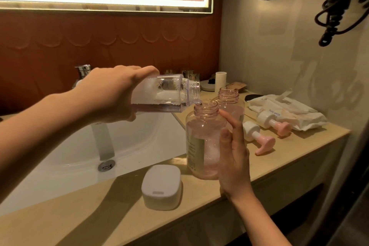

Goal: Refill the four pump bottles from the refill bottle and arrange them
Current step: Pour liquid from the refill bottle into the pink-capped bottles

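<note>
Left hand [111, 94] grips the refill bottle [169, 92], tipped with its mouth at the open neck of a pink bottle [201, 142] on the desk [289, 152] beside the sink [139, 142]. Right hand [233, 158], fingers straight, stands just beside that bottle.

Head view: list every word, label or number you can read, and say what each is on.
"PURE WATER": on the white wipes pack.
Printed lines on the label of the near pink bottle: too small to read.
On the refill bottle: no text shows.
</note>
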A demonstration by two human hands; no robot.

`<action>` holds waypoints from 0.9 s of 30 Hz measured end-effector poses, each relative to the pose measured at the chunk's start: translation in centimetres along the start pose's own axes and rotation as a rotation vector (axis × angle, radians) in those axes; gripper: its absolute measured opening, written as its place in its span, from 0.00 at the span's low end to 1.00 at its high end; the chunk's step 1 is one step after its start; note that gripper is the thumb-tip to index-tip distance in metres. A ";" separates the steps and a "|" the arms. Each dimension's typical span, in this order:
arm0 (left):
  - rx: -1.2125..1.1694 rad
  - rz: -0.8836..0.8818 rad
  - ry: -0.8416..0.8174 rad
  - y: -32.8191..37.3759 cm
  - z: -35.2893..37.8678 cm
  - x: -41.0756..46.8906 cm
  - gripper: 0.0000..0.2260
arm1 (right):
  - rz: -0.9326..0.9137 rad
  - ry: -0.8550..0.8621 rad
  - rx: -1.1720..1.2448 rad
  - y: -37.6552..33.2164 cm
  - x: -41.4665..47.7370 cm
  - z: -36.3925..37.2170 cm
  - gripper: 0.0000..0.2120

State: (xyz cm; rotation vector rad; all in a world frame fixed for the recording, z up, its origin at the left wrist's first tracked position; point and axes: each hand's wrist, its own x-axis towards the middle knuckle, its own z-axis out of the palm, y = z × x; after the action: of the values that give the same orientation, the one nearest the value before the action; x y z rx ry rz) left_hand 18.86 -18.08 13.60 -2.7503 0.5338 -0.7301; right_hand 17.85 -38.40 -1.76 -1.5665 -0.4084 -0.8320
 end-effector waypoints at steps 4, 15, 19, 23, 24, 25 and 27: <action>0.000 0.003 0.000 -0.1 0.0 0.0 0.41 | -0.007 -0.006 0.004 -0.1 0.0 0.0 0.22; 0.009 -0.006 -0.013 -0.1 0.0 0.1 0.42 | -0.001 -0.004 0.007 0.0 0.0 -0.1 0.20; 0.011 -0.003 -0.013 -0.1 0.0 0.1 0.42 | -0.008 -0.008 0.004 0.0 0.0 -0.1 0.21; 0.029 -0.003 -0.015 -0.1 0.0 0.1 0.42 | -0.005 -0.010 0.007 0.0 0.0 0.0 0.19; 0.026 -0.002 -0.013 -0.1 0.0 0.1 0.42 | -0.003 -0.008 0.008 0.0 0.0 0.0 0.18; 0.020 -0.001 -0.010 -0.1 0.0 0.1 0.42 | -0.004 -0.007 0.009 0.0 0.0 0.0 0.18; 0.016 -0.001 -0.007 -0.1 -0.1 0.1 0.42 | -0.010 -0.008 0.010 0.1 0.0 0.0 0.19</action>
State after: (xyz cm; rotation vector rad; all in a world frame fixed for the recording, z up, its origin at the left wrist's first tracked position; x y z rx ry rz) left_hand 18.92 -18.09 13.73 -2.7377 0.5229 -0.7211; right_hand 17.88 -38.42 -1.83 -1.5605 -0.4262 -0.8306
